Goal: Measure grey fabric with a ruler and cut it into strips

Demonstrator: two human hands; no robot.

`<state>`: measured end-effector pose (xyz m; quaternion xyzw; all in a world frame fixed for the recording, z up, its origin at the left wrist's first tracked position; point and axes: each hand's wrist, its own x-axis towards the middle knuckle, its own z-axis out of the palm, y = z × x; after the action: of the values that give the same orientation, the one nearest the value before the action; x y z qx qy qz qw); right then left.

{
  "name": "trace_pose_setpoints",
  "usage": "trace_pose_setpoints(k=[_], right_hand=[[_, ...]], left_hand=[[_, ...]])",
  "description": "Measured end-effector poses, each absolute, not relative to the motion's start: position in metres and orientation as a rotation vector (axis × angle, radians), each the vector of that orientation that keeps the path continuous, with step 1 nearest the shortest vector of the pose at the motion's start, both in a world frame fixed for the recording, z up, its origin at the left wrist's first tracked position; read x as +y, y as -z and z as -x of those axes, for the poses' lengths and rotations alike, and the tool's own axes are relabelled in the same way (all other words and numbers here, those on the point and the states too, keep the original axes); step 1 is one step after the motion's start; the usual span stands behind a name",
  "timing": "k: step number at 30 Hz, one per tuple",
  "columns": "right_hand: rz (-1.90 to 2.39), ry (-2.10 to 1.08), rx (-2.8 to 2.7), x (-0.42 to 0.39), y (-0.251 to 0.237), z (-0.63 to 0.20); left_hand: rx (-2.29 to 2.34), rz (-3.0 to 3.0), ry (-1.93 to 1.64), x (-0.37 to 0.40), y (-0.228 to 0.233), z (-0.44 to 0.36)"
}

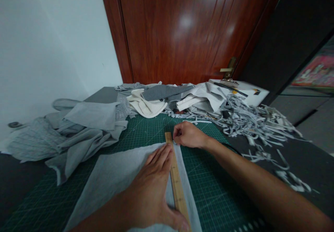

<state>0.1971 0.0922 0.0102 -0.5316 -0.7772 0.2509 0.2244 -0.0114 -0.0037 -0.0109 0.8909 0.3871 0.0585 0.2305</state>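
A light grey piece of fabric (114, 173) lies spread on a green cutting mat (208, 186). Along its right side runs a wooden ruler (176, 180), leaving a narrow strip of cloth showing beyond it. My left hand (151, 183) rests flat with fingers stretched out, its fingertips and thumb pressing on the ruler. Close to the ruler's far end, my right hand (189, 134) is closed with curled fingers at the fabric's top right corner. Whatever those fingers hold is hidden.
Grey cloth pieces (88, 124) are heaped at left. Behind the mat lie a cream piece (146, 105) and more fabric (203, 96). Tangled cloth strips (250, 120) cover the right side before a white box (254, 93). A wooden door (177, 33) stands behind.
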Motion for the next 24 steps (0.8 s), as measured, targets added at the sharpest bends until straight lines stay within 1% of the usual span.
trace_pose_setpoints(k=[8, 22, 24], right_hand=[[1.46, -0.616, -2.129, 0.077, -0.01, -0.187], [1.337, -0.778, -2.11, -0.002, 0.002, -0.195], [1.338, -0.826, -2.095, -0.015, 0.001, -0.195]], left_hand=[[1.116, -2.44, -0.072, -0.006, 0.007, 0.01], [1.04, -2.484, -0.26, -0.004, 0.014, 0.011], [1.051, -2.477, -0.242, -0.004, 0.013, 0.011]])
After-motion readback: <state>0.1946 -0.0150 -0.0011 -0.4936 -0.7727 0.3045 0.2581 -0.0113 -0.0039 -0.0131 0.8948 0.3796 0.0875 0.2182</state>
